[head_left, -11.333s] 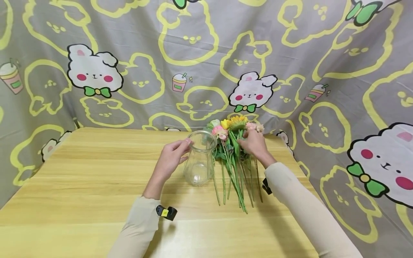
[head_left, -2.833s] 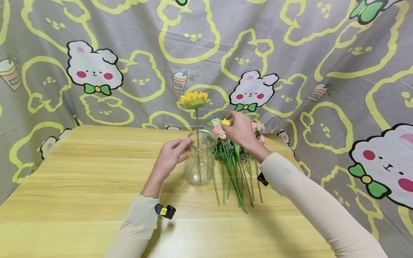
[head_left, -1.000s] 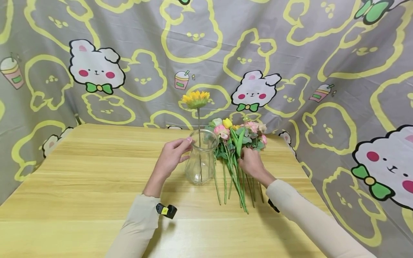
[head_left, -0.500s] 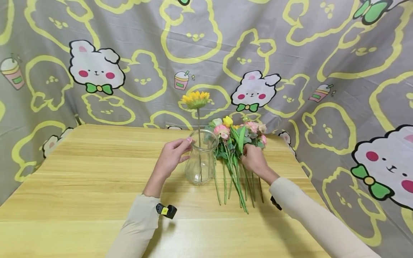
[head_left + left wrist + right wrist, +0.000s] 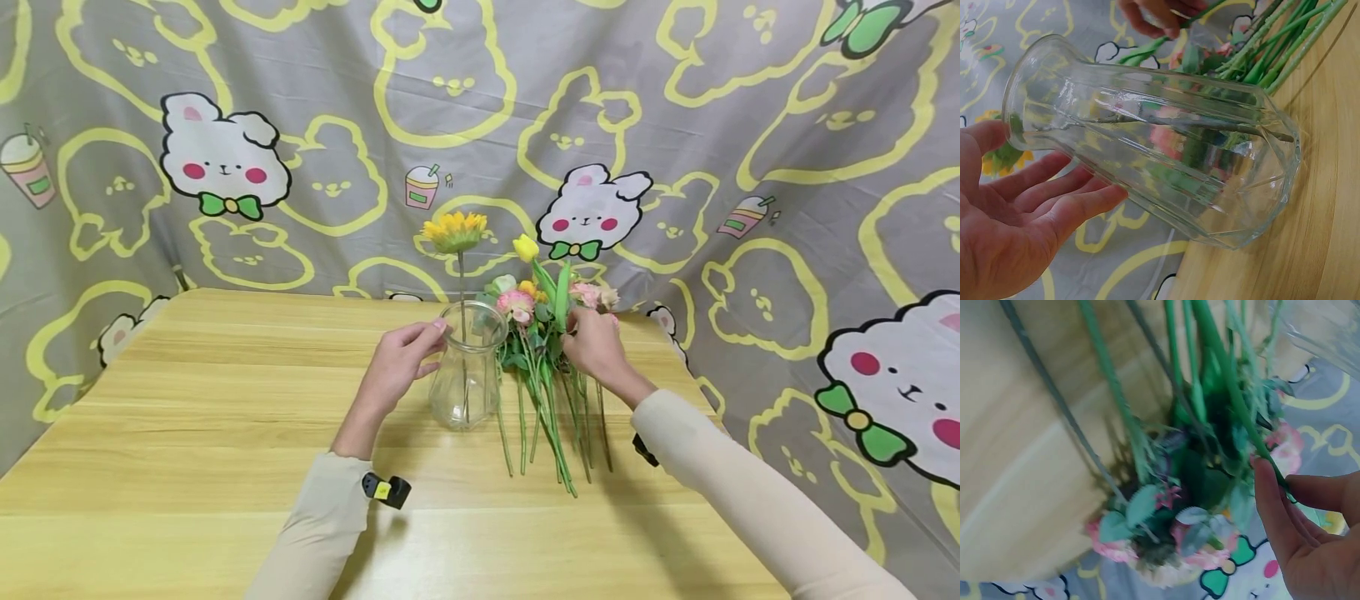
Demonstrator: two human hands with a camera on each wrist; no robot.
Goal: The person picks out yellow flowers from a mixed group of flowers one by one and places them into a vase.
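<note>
A clear glass vase (image 5: 467,375) stands upright on the table with one sunflower (image 5: 455,232) in it. My left hand (image 5: 400,364) holds the vase at its rim and neck from the left; in the left wrist view its lower fingers lie nearly straight along the glass. My right hand (image 5: 596,346) pinches the green stem of a yellow tulip (image 5: 526,247) between thumb and fingers, clearly shown in the right wrist view. The tulip's bloom stands above the pile, its long leaves (image 5: 562,296) upright. Where its stem ends among the others cannot be told.
Right of the vase lies a pile of flowers: a pink-and-white bloom (image 5: 515,307), small orange blooms (image 5: 532,290), pale pink blooms (image 5: 588,293) and several stems (image 5: 555,450) toward the front. A patterned grey cloth (image 5: 337,167) hangs behind the wooden table (image 5: 225,400).
Earlier the sunflower lay in the pile; now it stands in the vase. My right hand has gone from the tulip's bloom to its stem and lifted it upward. The left hand stays at the vase.
</note>
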